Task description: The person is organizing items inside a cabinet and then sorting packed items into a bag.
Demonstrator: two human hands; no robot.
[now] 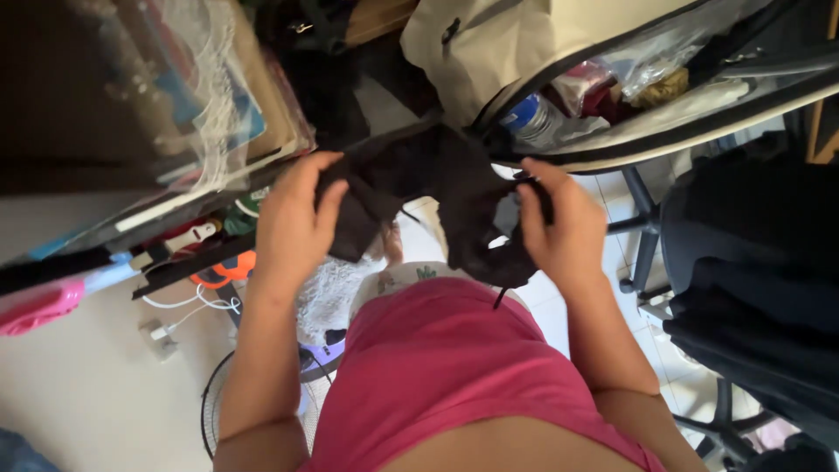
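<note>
Both of my hands hold one black garment (437, 188) stretched between them at chest height. My left hand (293, 223) grips its left end, fingers curled over the bunched cloth. My right hand (559, 223) is closed on the right end, where thin black straps hang down. The cloth sags in the middle, just in front of my pink top (454, 367).
An open beige suitcase (559, 52) holding a bottle and bags lies beyond the garment. A shelf (166, 131) with netting and clutter is on the left. An office chair (752, 288) draped in dark cloth stands right. A fan (214, 411) and cables sit on the floor.
</note>
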